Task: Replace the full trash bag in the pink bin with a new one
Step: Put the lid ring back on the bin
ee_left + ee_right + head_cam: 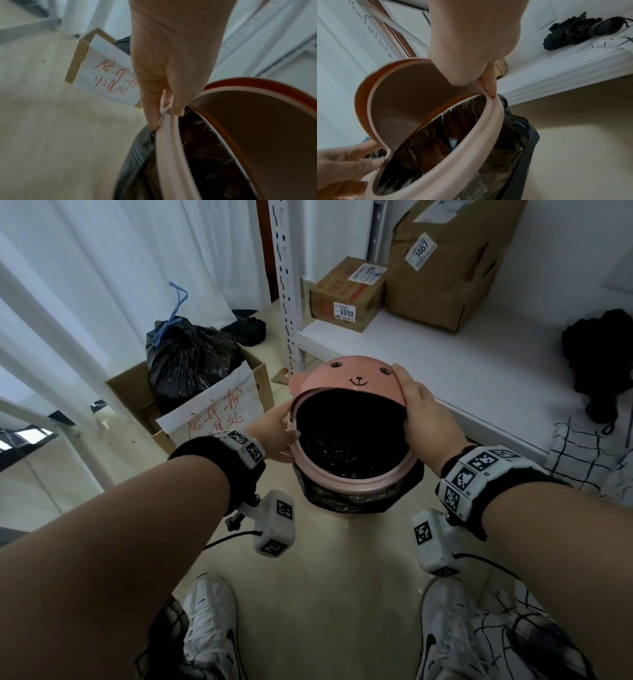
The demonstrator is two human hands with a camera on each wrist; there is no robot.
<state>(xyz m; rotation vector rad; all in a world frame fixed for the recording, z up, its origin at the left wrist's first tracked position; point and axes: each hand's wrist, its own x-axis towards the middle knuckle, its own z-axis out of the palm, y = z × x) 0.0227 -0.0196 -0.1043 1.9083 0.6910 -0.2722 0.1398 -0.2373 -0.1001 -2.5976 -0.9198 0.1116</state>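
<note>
Both hands on the round pink plastic bin (356, 477)

Left hand (274, 429) pinches the rim; right hand (424, 412) grips the bear-face lid (346, 376), tilted up over the black plastic liner (342, 501).

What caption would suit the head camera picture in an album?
Both hands, left hand and right hand, hold the pink bin at its rim, bear-face lid tipped up, black bag inside.

A pale floor (329, 570) lies below the hands. White curtains (102, 268) hang to their left, and a white shelf (462, 354) carrying cardboard boxes (346, 294) stands beyond and to their right. Soft, even light.
</note>
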